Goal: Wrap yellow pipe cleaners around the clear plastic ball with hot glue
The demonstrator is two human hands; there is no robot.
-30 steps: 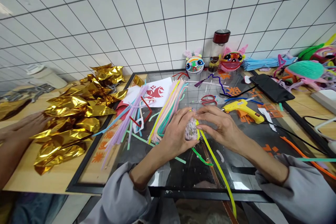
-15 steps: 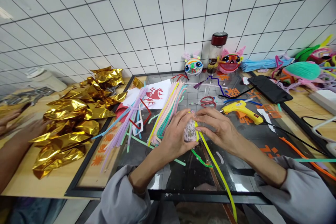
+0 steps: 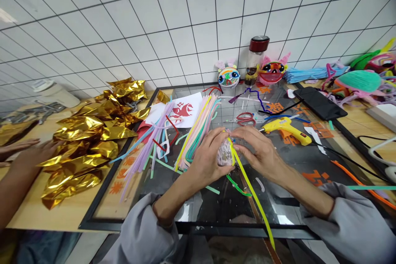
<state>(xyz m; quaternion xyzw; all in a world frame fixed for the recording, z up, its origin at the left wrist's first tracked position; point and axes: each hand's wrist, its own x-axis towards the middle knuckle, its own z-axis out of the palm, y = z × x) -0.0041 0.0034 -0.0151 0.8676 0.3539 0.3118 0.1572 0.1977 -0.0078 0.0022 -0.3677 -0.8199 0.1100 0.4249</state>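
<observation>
My left hand [image 3: 208, 157] is wrapped round a small rounded craft piece [image 3: 225, 154], whitish with a mottled face. A yellow pipe cleaner [image 3: 254, 198] runs along the piece's right edge, and its long tail hangs down past the table's front edge. Fingers of my right hand [image 3: 262, 152] close on that yellow strip where it meets the piece. Just below lies a short bright green strip [image 3: 239, 185]. Both hands partly cover the piece, so its far side is hidden.
A yellow glue gun [image 3: 287, 130] and red-handled scissors [image 3: 246, 119] lie beyond my hands. Bundled pastel pipe cleaners [image 3: 196, 136] are to the left, beside gold foil [image 3: 93, 140]. Another person's hand [image 3: 40, 154] is at far left. A phone [image 3: 320, 102] lies right.
My right fingers have shifted slightly along the yellow pipe cleaner, and its hanging tail has swung a little left. The other person's hands at far left have moved slightly.
</observation>
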